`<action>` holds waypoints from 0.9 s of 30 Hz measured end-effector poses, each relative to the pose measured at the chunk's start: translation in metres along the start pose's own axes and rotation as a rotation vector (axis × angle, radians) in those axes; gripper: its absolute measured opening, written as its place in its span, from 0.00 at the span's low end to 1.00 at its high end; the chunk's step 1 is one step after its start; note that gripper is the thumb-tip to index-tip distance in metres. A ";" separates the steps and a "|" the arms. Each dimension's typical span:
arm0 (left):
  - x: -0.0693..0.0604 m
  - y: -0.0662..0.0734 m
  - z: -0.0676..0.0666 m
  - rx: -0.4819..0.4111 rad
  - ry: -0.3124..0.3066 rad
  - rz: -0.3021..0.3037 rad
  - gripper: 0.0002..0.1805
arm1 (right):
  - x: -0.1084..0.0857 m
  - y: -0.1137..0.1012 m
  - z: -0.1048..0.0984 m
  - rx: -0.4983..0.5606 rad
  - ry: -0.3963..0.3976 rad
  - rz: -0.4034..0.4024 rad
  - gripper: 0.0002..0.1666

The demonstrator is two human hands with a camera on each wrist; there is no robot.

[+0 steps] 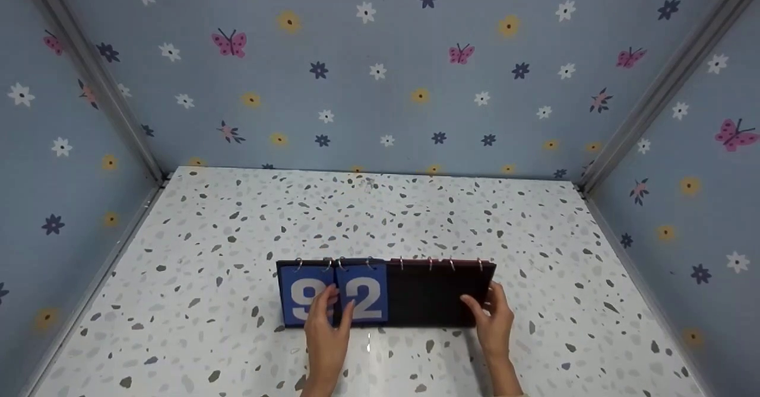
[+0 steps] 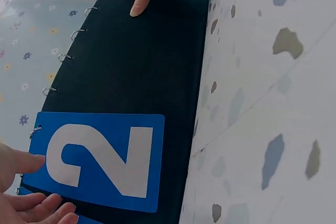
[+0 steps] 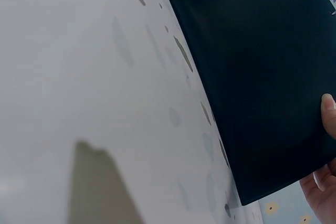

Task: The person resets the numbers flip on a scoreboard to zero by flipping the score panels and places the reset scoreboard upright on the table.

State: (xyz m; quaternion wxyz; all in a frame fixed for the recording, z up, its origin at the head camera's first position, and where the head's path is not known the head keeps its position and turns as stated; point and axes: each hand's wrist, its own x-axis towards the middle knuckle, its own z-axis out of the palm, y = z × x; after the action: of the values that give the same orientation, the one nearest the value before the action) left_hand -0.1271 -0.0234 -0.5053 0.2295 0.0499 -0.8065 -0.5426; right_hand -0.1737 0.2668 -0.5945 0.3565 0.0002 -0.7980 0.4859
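Observation:
A black flip scoreboard (image 1: 424,302) stands on the speckled table, metal rings along its top edge. On its left half hang a blue card with a white 9 (image 1: 291,284) and a blue card with a white 2 (image 1: 383,278); the right half shows bare black. My left hand (image 1: 328,340) is in front of the two cards, fingers relaxed and apart, partly covering the 9. In the left wrist view its thumb lies by the edge of the 2 card (image 2: 100,161). My right hand (image 1: 496,326) grips the board's right end, thumb in front and fingers behind, also in the right wrist view (image 3: 325,182).
The white speckled table (image 1: 356,219) extends behind and to both sides of the board. Blue panels with flowers and butterflies (image 1: 392,41) enclose it at the back, left and right, with grey metal posts (image 1: 653,88) at the corners.

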 end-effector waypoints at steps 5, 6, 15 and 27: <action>0.005 -0.004 0.002 -0.039 0.024 -0.043 0.17 | 0.000 -0.001 0.000 0.004 0.001 -0.015 0.28; 0.006 -0.004 0.002 -0.048 0.029 -0.048 0.16 | 0.000 -0.001 0.000 0.006 0.001 -0.017 0.28; 0.013 -0.008 -0.001 -0.120 0.042 -0.112 0.09 | 0.002 -0.001 0.000 0.007 0.006 0.001 0.27; 0.013 0.000 -0.015 0.063 0.038 -0.018 0.09 | 0.000 -0.002 0.000 -0.008 -0.007 0.019 0.28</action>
State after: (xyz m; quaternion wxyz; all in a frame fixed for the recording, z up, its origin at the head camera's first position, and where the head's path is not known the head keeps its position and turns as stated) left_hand -0.1318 -0.0404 -0.4968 0.2383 0.0748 -0.8180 -0.5181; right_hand -0.1729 0.2656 -0.5926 0.3491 -0.0072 -0.8010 0.4863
